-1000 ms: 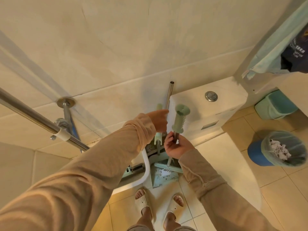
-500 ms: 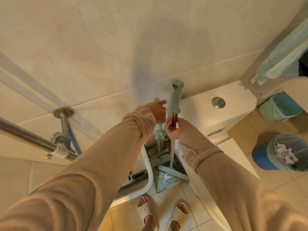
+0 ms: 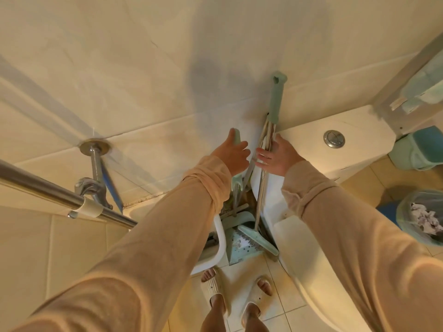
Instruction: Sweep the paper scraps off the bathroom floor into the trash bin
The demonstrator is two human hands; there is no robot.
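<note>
We see the left hand [image 3: 233, 155] wrapped around the dustpan handle [image 3: 236, 140]. The right hand [image 3: 279, 155] has its fingers [image 3: 262, 154] spread, the broom [image 3: 268, 144] pole against them, leaning on the wall beside the toilet [image 3: 359, 140]. The trash bin [image 3: 405, 212] stands far right.

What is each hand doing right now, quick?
Left hand: closed around the dustpan handle.
Right hand: open, fingers spread, palm against the broom handle, not gripping it.

Trash bin [image 3: 424, 219] cut by right edge, dustpan [image 3: 236, 245] partly behind left sleeve [image 3: 167, 236], legs cropped below.
</note>
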